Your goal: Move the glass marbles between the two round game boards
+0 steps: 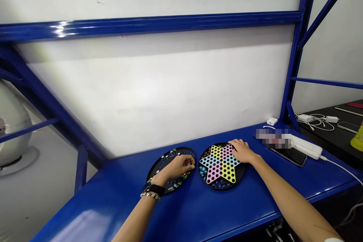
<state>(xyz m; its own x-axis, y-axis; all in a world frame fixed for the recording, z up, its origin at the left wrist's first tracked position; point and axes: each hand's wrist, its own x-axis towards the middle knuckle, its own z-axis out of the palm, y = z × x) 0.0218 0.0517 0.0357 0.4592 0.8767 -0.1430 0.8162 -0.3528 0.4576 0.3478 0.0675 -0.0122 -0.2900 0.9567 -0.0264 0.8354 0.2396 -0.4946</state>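
Observation:
My left hand (181, 165) is above a round black tray (150, 176) with loose glass marbles (170, 155) lying in it. Its thumb and fingertips are pinched together, and what they hold, if anything, I cannot make out. To the right lies a round Chinese checkers board (220, 163) with a star of pink, yellow and light blue points full of dark holes. Blue marbles (221, 184), teal ones and reddish ones sit in the pockets around the star. My right hand (241, 151) rests over the board's upper right edge, fingers loosely stretched out; some fingertips are hidden.
Both round pieces lie on a blue metal bench (119, 193) against a white wall. On the right are a phone (295, 157), a white power bank (307, 146) with a cable, and a small white case (272, 121). A blue rail (153, 24) crosses the wall.

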